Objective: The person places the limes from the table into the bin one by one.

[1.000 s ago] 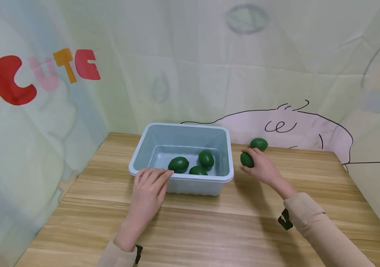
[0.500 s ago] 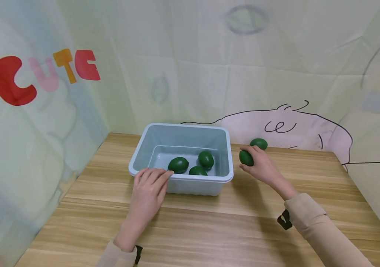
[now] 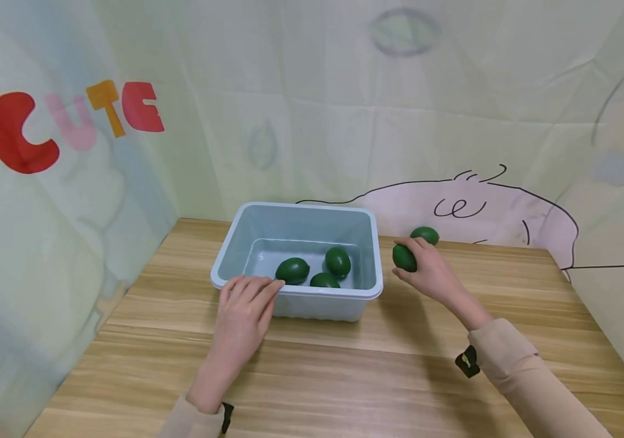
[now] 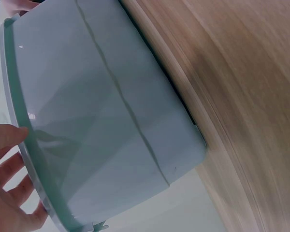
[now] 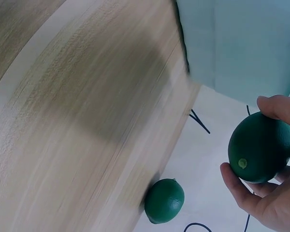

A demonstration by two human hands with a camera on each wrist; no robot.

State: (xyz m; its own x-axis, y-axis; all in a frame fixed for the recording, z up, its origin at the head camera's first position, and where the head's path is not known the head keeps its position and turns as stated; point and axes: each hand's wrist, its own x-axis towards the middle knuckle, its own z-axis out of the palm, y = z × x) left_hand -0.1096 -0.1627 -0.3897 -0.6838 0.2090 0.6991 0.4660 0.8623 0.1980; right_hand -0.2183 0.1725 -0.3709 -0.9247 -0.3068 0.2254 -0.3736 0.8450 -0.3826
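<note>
My right hand holds a dark green lime between thumb and fingers, just right of the pale blue plastic tub. In the right wrist view that lime shows its stem spot and is raised off the tabletop. My left hand grips the tub's front rim near its left corner; in the left wrist view the fingers hook over the rim. Inside the tub lie three limes: one at the left, one at the right, and one partly hidden by the front rim.
Behind my right hand another lime lies on the wood-grain table, close to the back cloth. Printed fabric hangs around the back and sides of the table.
My right hand has shifted very slightly up and left with the lime in its grasp. The left hand, the tub and the other limes have stayed put.
</note>
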